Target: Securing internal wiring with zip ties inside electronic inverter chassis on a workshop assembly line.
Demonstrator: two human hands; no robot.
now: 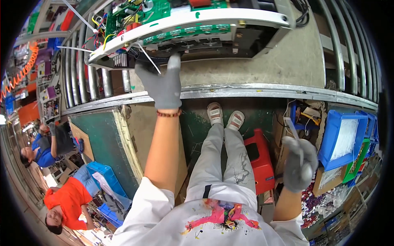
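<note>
My left hand (167,84), in a grey glove, reaches up to the lower left side of a metal-framed electronic unit (193,20). Its thumb and fingers stand apart, with the fingertips partly hidden in the dark under the frame. A white cable tie (150,59) hangs from the wiring beside that hand, and another white cable tie (76,49) sticks out to the left. Inside the unit are green circuit boards (164,12) and coloured wires (107,39). At the right, my gloved right hand (299,164) is closed around a pale cable tie (292,130), blurred by motion.
Roller conveyors (78,74) flank the metal work surface (295,67). A blue bin (342,139) of white cable ties stands at the right, near a red stool (259,164). People in orange (72,201) and blue (43,151) are at the left.
</note>
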